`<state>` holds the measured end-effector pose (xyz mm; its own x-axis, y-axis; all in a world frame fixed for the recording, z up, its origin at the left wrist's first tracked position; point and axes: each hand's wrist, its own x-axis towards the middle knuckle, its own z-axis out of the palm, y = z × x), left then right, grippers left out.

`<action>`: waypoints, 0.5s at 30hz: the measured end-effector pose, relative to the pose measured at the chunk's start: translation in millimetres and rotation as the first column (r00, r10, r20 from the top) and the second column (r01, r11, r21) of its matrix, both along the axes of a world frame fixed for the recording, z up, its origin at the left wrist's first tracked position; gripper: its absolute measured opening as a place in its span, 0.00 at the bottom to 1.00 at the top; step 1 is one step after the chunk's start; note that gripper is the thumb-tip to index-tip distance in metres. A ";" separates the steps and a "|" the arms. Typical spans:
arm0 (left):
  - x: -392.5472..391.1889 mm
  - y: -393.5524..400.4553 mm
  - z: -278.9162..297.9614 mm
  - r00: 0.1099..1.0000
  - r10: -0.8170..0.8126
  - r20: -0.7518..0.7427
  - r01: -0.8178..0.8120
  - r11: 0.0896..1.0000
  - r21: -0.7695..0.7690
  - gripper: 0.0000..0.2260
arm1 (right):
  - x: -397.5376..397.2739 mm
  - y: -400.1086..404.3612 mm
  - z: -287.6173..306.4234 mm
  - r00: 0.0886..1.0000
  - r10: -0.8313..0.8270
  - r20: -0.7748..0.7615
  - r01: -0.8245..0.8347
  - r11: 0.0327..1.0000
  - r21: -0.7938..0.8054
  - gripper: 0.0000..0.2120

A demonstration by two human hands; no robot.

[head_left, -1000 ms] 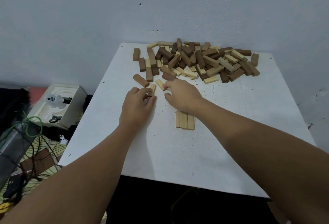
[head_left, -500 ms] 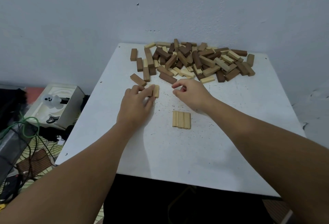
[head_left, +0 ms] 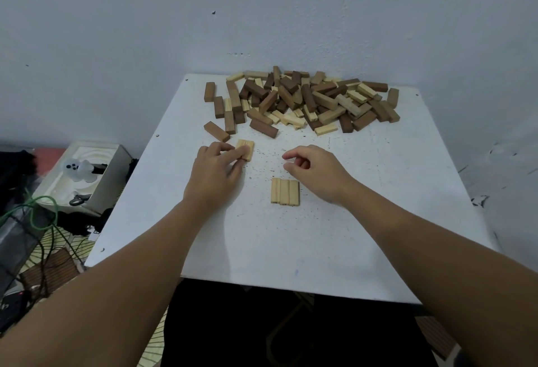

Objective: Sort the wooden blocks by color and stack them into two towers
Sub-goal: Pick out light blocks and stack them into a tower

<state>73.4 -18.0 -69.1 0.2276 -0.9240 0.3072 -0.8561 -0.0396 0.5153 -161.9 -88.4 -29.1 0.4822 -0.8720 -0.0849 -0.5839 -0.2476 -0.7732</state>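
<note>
our left hand [head_left: 214, 174] pinches two pale blocks [head_left: 245, 149] lying side by side on the worktop [head_left: 364, 221], under its fingers [head_left: 240, 152]. our right hand [head_left: 316, 170] hovers with fingers loosely curled, holding nothing; a row [head_left: 285, 196] of pale blocks lies just below them, the pile [head_left: 302, 101] beyond.

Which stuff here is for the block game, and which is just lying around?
For the game:
- mixed block pile
- row of three light blocks
- pair of light blocks, held by the left hand
- right hand, holding nothing

Lying around:
- white box with a small ghost figure
- green cable
</note>
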 end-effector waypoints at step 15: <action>-27.8 20.5 63.3 0.946 -0.114 -0.304 0.275 0.777 0.566 0.35 | -35.3 23.3 -7.4 0.984 0.149 -0.097 -0.145 0.988 0.051 0.38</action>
<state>45.7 2.5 -5.8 0.0137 -0.9342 -0.3565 -0.7317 -0.2524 0.6331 -197.2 -65.2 -36.5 0.5920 -0.7866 -0.1757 -0.6189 -0.3041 -0.7242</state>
